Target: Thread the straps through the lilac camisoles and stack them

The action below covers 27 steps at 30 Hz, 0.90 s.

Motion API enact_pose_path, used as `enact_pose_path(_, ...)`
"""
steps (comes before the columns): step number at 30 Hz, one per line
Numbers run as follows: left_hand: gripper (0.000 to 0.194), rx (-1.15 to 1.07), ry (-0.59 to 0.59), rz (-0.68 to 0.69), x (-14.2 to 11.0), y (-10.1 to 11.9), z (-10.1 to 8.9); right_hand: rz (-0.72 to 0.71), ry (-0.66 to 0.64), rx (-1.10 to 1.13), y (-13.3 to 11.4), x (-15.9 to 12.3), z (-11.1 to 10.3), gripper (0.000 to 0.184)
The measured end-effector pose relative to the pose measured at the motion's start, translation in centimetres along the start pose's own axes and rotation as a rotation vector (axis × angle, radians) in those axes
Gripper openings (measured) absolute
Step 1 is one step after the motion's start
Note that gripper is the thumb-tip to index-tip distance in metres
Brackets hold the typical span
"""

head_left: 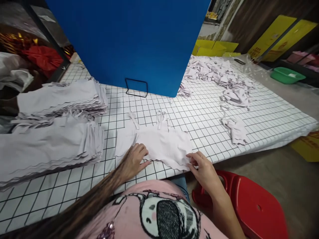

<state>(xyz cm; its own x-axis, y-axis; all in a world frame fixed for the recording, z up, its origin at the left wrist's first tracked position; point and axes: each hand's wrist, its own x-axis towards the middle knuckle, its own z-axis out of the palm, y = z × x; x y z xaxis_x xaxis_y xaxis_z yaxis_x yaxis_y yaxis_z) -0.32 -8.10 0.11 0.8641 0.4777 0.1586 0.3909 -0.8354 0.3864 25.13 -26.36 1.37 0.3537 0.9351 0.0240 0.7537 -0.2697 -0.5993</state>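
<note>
Writing: on the yellow cardboard sheet (280,36) at 2 o'clock from the cloth between your hands, you have print too small to read; the green plastic basin (285,76) below it bears a pale, illegible patch.
Cloth in hand: your thin white fabric piece (164,146), with narrow looped straps along its far edge and a wavy near hem, lies flat at the centre of the clock, at the desk's near edge.
Left hand: your left hand (136,158) rests on the cloth's near left part, fingers gently bent together, thumb held apart.
Right hand: your right hand (203,167) has thumb and fingertips at the near right corner, set narrow; you cannot tell whether they grip it.
Stacks: two neat layered piles of white strapped cloth (47,139) sit at 9 and 10 o'clock.
Loose cloth: your crumpled white heap (214,71) spreads at 1 o'clock; one rumpled white piece (236,132) lies at 3.
Desk: your white desk (201,114) is ruled in a black grid.
Panel: a smooth blue panel (134,39) with a thin black wire loop (136,95) stands at 12.
Seat: your glossy red plastic stool (259,209) is at 4.
</note>
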Motion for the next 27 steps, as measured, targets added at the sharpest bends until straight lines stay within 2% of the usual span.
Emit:
enact_pose_path(1, 0.004, 0.015, -0.002, 0.006, -0.1, -0.2, 0.3, 0.011, -0.019, -0.017, 0.3, 0.0, 0.1, 0.025)
enact_pose_path(4, 0.014, 0.005, 0.009, 0.007, -0.1, -0.6, 0.6, 0.038, -0.028, -0.057, 1.1, 0.0, 0.4, 0.028)
enact_pose_path(6, 0.017, -0.081, 0.029, -0.025, 0.1, -0.6, 0.1, 0.053, -0.004, -0.085, 1.6, 0.0, 0.5, 0.03)
enact_pose_path(10, 0.015, -0.333, 0.079, -0.213, 1.0, -0.1, -2.5, 0.094, 0.125, -0.196, 2.1, 0.7, 0.4, 0.034)
enact_pose_path(14, 0.022, -0.481, 0.158, -0.364, 2.9, -0.5, -5.6, 0.164, 0.247, -0.268, 1.8, 2.7, -0.5, 0.024)
enact_pose_path(19, 0.024, -0.549, 0.311, -0.44, 5.2, -2.0, -8.1, 0.16, 0.357, -0.239, 0.2, 5.5, -3.0, 0.02)
enact_pose_path(24, 0.02, -0.617, 0.329, -0.512, 6.8, -3.7, -9.8, 0.098, 0.362, -0.148, -1.6, 7.9, -6.5, 0.018)
enact_pose_path(27, 0.015, -0.637, 0.318, -0.518, 9.2, -5.0, -11.7, 0.089, 0.363, -0.195, -2.6, 10.5, -8.9, 0.015)
